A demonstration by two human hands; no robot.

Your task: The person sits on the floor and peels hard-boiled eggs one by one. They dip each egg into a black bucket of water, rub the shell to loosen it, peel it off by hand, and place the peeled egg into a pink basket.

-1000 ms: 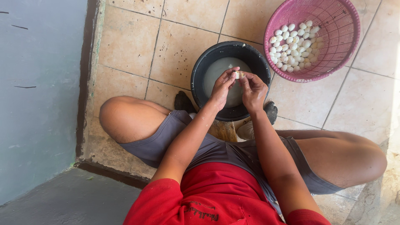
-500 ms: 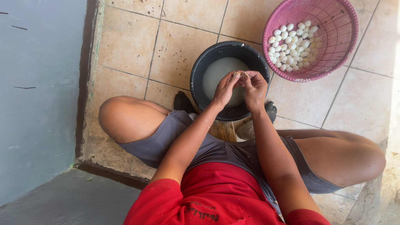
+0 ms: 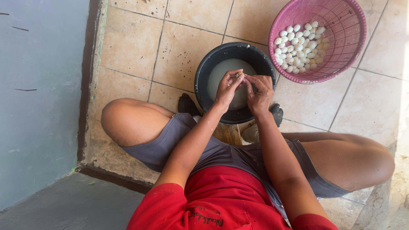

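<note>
Squatting on the tiled floor (image 3: 179,47), the person works low over a black bucket (image 3: 203,85) of cloudy water, knees spread to either side. Up and to the right, well apart from the hands, a pink basket (image 3: 341,64) holds a heap of small white peeled pieces (image 3: 299,42); they look like garlic cloves or little eggs, but which cannot be told.

Both hands meet above the bucket's middle. The left hand (image 3: 226,89) and the right hand (image 3: 259,91) are pinched together on one small pale piece (image 3: 240,74), fingertips touching it from either side. It is mostly hidden, so how much skin or shell remains on it cannot be seen.

To do this peeling well, I judge it best to keep the piece right over the water, so that scraps fall in and not on the tiles. One hand should hold steady while the other thumbnail lifts the skin in short pulls. A light pinch matters: wet fingers slip, and squeezing hard could bruise or shoot the piece away. Dipping it briefly would likely loosen what clings.
</note>
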